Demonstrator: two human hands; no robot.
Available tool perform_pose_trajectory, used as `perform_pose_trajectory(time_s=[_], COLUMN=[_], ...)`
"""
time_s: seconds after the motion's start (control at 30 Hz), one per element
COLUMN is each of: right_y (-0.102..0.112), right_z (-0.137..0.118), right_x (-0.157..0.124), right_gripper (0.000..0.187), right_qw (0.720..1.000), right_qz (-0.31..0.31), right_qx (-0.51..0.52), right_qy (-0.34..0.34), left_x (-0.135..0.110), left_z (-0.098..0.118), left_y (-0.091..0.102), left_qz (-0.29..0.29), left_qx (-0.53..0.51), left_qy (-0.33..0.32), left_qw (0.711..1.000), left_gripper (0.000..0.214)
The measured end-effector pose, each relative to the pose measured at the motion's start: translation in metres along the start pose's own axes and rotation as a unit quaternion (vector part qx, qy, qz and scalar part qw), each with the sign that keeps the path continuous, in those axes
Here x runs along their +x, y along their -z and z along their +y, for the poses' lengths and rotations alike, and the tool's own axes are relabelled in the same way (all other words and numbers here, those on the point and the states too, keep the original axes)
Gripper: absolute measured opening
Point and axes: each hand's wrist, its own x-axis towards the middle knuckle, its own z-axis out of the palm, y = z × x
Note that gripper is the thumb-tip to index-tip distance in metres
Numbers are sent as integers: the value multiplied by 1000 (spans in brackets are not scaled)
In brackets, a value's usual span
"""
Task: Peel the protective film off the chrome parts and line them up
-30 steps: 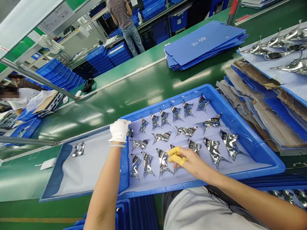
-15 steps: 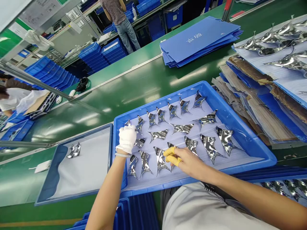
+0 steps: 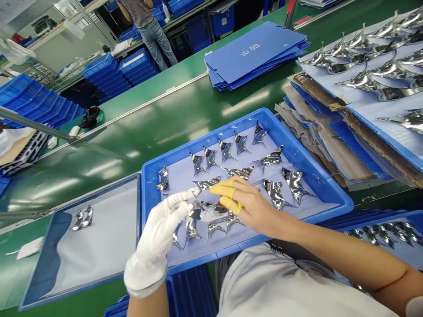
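Observation:
My left hand [image 3: 155, 237], in a white glove, pinches a shiny chrome metal piece [image 3: 211, 210] between thumb and fingertips above a blue tray [image 3: 211, 133]. The piece is blurred by motion. Bare apart from yellow finger covers, my right hand [image 3: 246, 200] has its fingers stretched out beside the held piece; whether they touch it I cannot tell. Rows of similar pointed chrome pieces lie on white paper in the tray, such as one chrome piece [image 3: 295, 182] at the right. My hands hide some of those in the middle.
A second tray [image 3: 102, 246] on the left holds two small curved chrome pieces [image 3: 82, 218]. Blue plastic sheets [image 3: 254, 53] lie on the green bench [image 3: 178, 114]. At the right, stacked boards [image 3: 317, 123] carry more chrome parts [image 3: 360, 48]. A person [image 3: 148, 31] stands across the bench.
My left hand has lifted a chrome piece from the tray's far row, leaving a gap, and come nearer to me. My right hand's fingers have straightened. The camera view has shifted right.

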Motion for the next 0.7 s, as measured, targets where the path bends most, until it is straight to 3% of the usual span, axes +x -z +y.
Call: perform_pose_trajectory(time_s=[0.07,0.13,0.27,0.33,0.47,0.57,0.63,0.7], right_y=[-2,-4,-6,-4,-2,-1,0,2], right_z=[5,9,8,5,-4,-9,-13,-16], right_x=[-1,-3,-7,-7,-6,-7,-8,-10], right_gripper=[26,24,22,23,19,14,14,16], right_qw=[992,967,894,880,895,931,958,976], right_qz=[-82,-128,-128,-109,-81,-92,-105,-107], right_qx=[77,180,347,375,354,298,239,180], right_qy=[-50,-130,-254,-271,-259,-190,-121,-56], left_x=[-1,1,1,-1,-11,-17,-19,-20], left_z=[-4,-6,-4,-2,1,-4,-10,-16], left_y=[-5,-13,-29,-37,-51,-58,-58,-56], left_qz=[-41,-34,52,70,30,6,19,52], left_qx=[-23,-64,-136,-136,-141,-168,-179,-170], left_qy=[28,35,12,5,-6,5,-13,-57], left_qw=[998,997,989,988,990,986,984,982], left_gripper=[30,28,30,38,66,100,91,64])
